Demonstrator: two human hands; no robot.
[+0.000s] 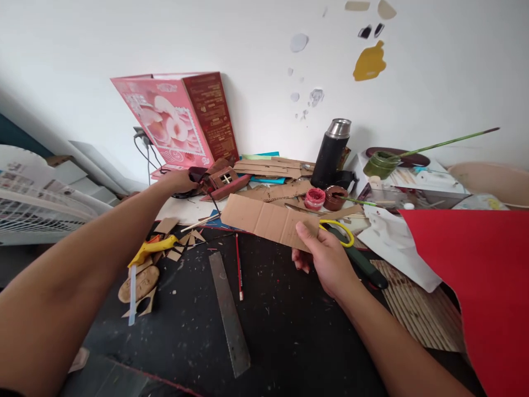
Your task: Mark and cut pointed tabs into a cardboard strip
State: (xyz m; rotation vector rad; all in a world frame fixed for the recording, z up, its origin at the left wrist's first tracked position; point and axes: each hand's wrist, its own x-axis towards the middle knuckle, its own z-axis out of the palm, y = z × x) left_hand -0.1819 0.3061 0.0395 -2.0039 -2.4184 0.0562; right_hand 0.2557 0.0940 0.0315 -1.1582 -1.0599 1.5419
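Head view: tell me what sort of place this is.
Likely a craft workspace: a yellow glue gun, open paint jars and the cardboard strip in the right hand suggest it.

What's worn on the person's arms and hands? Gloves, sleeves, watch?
Left hand and right hand: no gloves seen. Left forearm and right forearm: bare, no watch or bracelet visible. A dark sliver bottom left may be a sleeve edge.

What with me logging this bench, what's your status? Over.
Right hand holding creased brown cardboard rectangle. Left hand by small reddish-brown model house, grip unclear. Possible obstacles: flat grey metal strip, slim red pencil on black tabletop.
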